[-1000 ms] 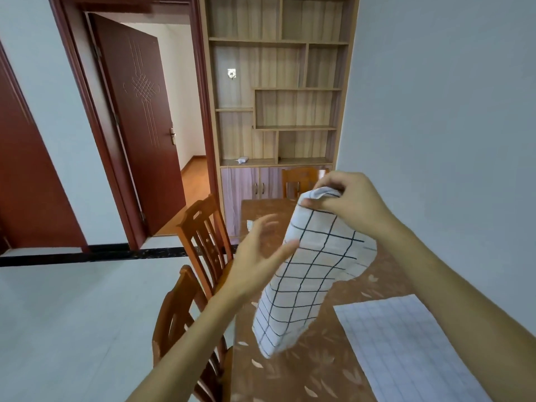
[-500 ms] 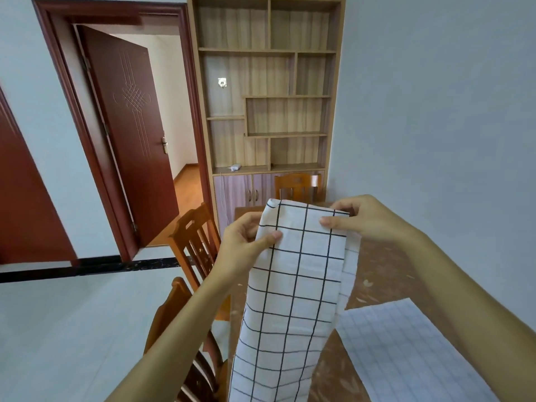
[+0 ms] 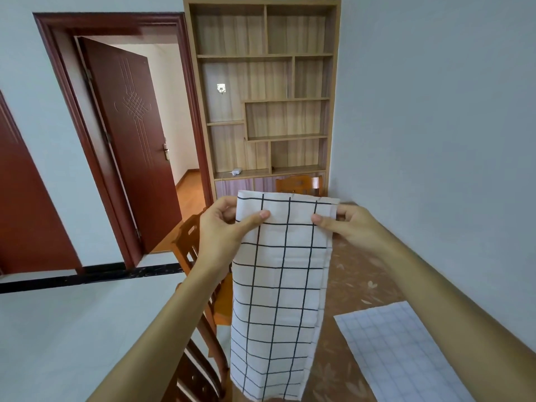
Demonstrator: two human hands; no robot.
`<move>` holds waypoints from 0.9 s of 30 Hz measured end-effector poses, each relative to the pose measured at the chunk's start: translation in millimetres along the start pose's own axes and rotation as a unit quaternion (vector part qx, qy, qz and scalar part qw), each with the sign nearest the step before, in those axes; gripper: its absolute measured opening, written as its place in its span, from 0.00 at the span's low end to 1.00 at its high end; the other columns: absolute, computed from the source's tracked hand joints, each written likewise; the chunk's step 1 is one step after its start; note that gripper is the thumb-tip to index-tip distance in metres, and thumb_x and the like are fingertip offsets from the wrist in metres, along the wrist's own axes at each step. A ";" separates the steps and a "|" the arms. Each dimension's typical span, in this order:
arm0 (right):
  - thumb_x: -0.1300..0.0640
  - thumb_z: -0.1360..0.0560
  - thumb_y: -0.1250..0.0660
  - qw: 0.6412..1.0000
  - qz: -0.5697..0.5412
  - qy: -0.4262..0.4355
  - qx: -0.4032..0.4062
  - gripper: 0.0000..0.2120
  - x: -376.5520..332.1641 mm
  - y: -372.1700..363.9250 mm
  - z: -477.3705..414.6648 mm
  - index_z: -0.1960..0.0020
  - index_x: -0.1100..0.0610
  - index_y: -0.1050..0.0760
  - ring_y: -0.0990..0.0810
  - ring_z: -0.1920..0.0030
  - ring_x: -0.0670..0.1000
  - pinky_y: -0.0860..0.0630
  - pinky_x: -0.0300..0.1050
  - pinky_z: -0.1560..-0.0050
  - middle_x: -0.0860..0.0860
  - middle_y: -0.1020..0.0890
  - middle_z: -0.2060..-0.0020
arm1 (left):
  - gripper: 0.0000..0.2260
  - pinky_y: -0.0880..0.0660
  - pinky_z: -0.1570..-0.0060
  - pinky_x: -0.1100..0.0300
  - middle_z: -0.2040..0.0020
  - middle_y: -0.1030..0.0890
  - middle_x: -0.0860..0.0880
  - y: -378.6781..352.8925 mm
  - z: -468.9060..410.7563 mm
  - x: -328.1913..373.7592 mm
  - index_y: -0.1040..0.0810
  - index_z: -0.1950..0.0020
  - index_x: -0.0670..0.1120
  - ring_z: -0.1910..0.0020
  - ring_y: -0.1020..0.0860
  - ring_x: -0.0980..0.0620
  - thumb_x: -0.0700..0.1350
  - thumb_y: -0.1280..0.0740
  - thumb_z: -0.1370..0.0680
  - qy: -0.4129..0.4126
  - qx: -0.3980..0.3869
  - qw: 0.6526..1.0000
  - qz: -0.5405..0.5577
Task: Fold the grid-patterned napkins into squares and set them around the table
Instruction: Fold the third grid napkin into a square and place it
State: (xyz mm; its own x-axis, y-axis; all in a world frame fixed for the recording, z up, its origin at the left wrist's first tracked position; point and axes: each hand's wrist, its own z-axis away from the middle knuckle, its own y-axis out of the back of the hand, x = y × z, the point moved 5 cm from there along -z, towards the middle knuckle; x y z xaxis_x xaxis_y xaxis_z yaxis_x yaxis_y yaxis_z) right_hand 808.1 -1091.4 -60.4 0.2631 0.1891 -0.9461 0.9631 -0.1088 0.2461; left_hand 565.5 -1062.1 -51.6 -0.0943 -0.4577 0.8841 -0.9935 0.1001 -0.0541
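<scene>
The brown leaf-patterned bench (image 3: 362, 280) is seen below. Over its left edge, the long white cloth napkin with black grid lines (image 3: 278, 285) is held hanging. A paler faint-grid napkin (image 3: 397, 352) is laid flat at right. The top corners are pinched by the left hand (image 3: 223, 227) and right hand (image 3: 351, 224), fingers (image 3: 255, 219) curled onto cloth.

Left hand (image 3: 222, 229): bare on my feed, left of the napkin (image 3: 278, 285); thumbnail short and rounded, creases plain over the knuckles.
Right hand (image 3: 352, 227): bare as well, right of the napkin; thumbnail trimmed short.
Left forearm (image 3: 179, 309): uncovered from the wrist down to the frame's lower edge, left of the napkin; slim and smooth.
Right forearm (image 3: 435, 303): uncovered likewise, right of the napkin; looks broader near my camera.
Clothing: I see only bare skin on both arms.
</scene>
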 end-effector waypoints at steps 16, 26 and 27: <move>0.40 0.26 0.33 0.996 0.021 0.066 0.052 0.17 -12.0 5.2 1.2 0.49 0.50 0.16 0.16 0.47 0.50 0.23 0.51 0.37 0.48 0.13 0.53 | 0.10 0.16 0.55 0.58 0.51 0.12 0.50 15.3 -16.6 -1.3 0.16 0.44 0.42 0.52 0.13 0.51 0.41 0.26 0.24 -0.014 -0.138 0.982 -0.128; 0.59 0.29 0.24 0.997 0.036 0.073 -0.005 0.08 -1.8 -1.8 5.7 0.51 0.51 0.15 0.15 0.54 0.39 0.22 0.33 0.53 0.42 0.13 0.57 | 0.11 0.18 0.55 0.64 0.49 0.13 0.54 19.2 -17.6 -0.8 0.18 0.41 0.44 0.50 0.14 0.55 0.40 0.29 0.23 -0.048 -0.142 0.980 -0.131; 0.60 0.29 0.24 0.996 0.021 0.086 0.006 0.08 -3.5 -0.6 4.4 0.52 0.50 0.16 0.15 0.55 0.38 0.23 0.30 0.56 0.40 0.13 0.59 | 0.12 0.19 0.56 0.65 0.49 0.13 0.53 20.5 -15.9 -4.4 0.18 0.40 0.44 0.50 0.14 0.55 0.40 0.29 0.23 -0.039 -0.160 0.977 -0.135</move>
State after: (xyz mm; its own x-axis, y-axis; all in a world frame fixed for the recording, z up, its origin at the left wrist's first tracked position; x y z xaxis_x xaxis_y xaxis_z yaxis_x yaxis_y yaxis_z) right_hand 806.4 -1096.3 -58.1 0.3103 0.3479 -0.8847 0.9505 -0.1312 0.2818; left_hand 546.6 -1044.0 -49.3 0.1519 -0.5699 0.8076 -0.9134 0.2313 0.3350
